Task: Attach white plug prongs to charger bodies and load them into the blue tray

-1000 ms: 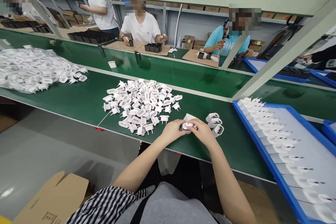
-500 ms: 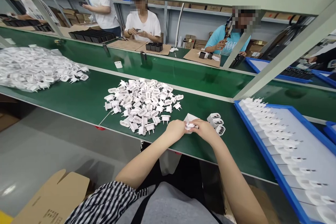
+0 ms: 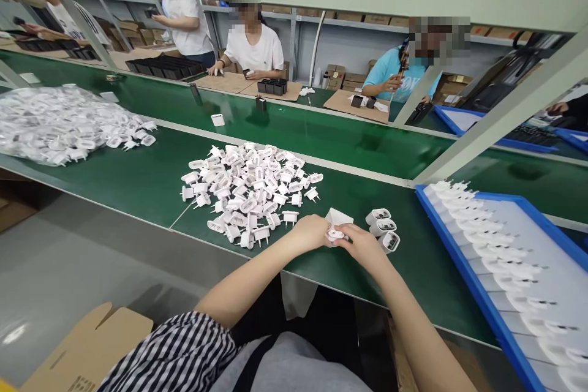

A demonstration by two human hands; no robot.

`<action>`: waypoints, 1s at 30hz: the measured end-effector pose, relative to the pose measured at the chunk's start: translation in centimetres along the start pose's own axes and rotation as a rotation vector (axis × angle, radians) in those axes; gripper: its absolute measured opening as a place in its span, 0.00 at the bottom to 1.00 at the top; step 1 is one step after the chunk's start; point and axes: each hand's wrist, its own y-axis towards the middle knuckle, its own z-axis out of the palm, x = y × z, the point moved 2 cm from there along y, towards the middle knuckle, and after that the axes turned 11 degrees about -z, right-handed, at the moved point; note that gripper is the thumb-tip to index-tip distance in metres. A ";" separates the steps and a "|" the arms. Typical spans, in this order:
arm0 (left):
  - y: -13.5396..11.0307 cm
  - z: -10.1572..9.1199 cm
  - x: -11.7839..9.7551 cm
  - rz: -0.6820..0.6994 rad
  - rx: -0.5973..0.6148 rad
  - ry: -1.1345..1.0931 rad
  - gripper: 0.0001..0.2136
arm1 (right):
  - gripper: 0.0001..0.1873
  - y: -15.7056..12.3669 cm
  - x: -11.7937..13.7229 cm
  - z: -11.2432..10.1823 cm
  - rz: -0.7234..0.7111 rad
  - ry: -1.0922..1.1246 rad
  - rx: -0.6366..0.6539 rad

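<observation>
My left hand [image 3: 313, 233] closes round a white charger housing [image 3: 340, 217], with its box-like body tilted above the green work surface. From the other side, the fingers of my right hand [image 3: 362, 244] press on a small white plug part [image 3: 335, 234] at the housing's near end. Whether the two are fully joined is hidden by the fingers. Just right of my hands stand three white housings [image 3: 384, 227], open-topped with dark parts inside. A heap of loose white two-pin plug pieces [image 3: 250, 187] lies to the left.
At the right is a blue-rimmed tray [image 3: 459, 269] with a row of white chargers, pins sticking out. A clear bag [image 3: 50, 128] of white plug pieces lies far left. A slanted metal post [image 3: 487, 110] rises near the tray. Across the green belt [image 3: 294, 131], several people work.
My hands stay together on the housing, with the right fingers shifted slightly at the plug part. The view has tilted a little. Across the belt, a person in white has moved their hands apart.
</observation>
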 end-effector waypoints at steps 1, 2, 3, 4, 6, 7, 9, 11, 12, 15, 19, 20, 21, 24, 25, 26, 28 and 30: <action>-0.5 0.3 0.2 0.009 -0.066 -0.019 0.16 | 0.11 -0.1 -0.1 0.1 -0.006 0.007 -0.013; -0.8 0.7 0.3 0.004 -0.115 -0.037 0.17 | 0.11 0.0 -0.2 0.2 -0.010 0.012 -0.012; -1.1 0.9 0.3 -0.016 -0.139 -0.048 0.18 | 0.11 0.1 -0.2 0.1 -0.012 0.015 0.003; -1.2 1.1 0.3 -0.043 -0.142 -0.050 0.17 | 0.10 0.3 -0.2 0.0 -0.010 0.016 0.026; -1.0 0.8 0.0 -0.094 -0.096 -0.028 0.14 | 0.10 0.8 -0.1 -0.5 0.017 0.015 0.091; -0.7 0.4 -0.2 -0.113 -0.055 -0.013 0.13 | 0.10 1.0 -0.1 -0.7 0.041 0.015 0.126; 0.0 -0.5 -0.6 -0.146 0.065 0.000 0.10 | 0.12 1.5 0.1 -1.2 0.081 0.018 0.186; 0.6 -1.3 -0.7 -0.160 0.212 -0.029 0.08 | 0.12 1.7 0.2 -1.5 0.097 0.016 0.226; 0.7 -1.6 -0.8 -0.155 0.266 -0.043 0.07 | 0.12 1.7 0.2 -1.5 0.096 0.010 0.238; 0.7 -1.8 -0.8 -0.122 0.274 -0.032 0.07 | 0.09 1.7 0.2 -1.3 0.067 -0.013 0.249; 0.5 -1.5 -0.7 -0.107 0.240 -0.038 0.07 | 0.08 1.7 0.1 -1.1 0.033 -0.044 0.255; 0.6 -1.4 -0.6 -0.095 0.252 -0.061 0.07 | 0.08 1.8 0.1 -1.2 0.034 -0.057 0.265; 0.7 -1.4 -0.5 -0.081 0.264 -0.086 0.06 | 0.08 1.8 0.2 -1.3 0.032 -0.065 0.273; 0.9 -1.2 -0.1 -0.057 0.292 -0.143 0.05 | 0.06 1.9 0.5 -1.6 0.006 -0.054 0.271; 0.9 -1.1 0.1 -0.056 0.292 -0.158 0.06 | 0.05 1.9 0.6 -1.7 0.001 -0.047 0.264; 0.8 -0.9 0.3 -0.051 0.282 -0.173 0.07 | 0.05 1.8 0.7 -1.8 0.001 -0.042 0.257; 0.5 -0.6 0.5 -0.051 0.193 -0.189 0.10 | 0.05 1.7 0.9 -1.9 0.005 -0.032 0.240; -0.1 -0.5 0.5 -0.076 0.054 -0.159 0.13 | 0.06 1.5 1.0 -1.9 0.008 -0.015 0.221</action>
